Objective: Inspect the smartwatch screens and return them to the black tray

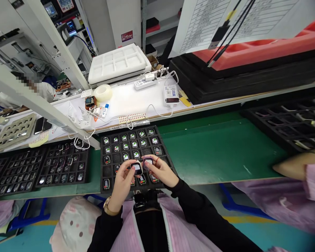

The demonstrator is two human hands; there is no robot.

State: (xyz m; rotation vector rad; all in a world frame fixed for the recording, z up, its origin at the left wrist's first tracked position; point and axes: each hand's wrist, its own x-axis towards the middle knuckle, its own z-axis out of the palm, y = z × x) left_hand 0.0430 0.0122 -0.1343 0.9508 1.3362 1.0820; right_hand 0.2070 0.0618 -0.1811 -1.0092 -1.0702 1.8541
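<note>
My left hand (125, 177) is closed round a smartwatch (137, 168) with a pale case, its thumb at the screen's edge. Close beside it, my right hand (160, 170) grips a second smartwatch (148, 161) with a purple case, the thumb over its lower part. Both screens are lit and face up. Beneath the hands lies a black foam tray (111, 171) with square pockets. Several smartwatches sit in it, many with green and white screens (134, 144). My hands hide some of the pockets in the middle and front.
More watch trays (63, 164) line the green bench (199, 150) at left, another (291, 119) at right. A co-worker's arm (291, 164) reaches in from the right. The shelf (120, 101) behind holds a tape roll (103, 93), a white power bank (171, 95), cables and black foam stacks (199, 84).
</note>
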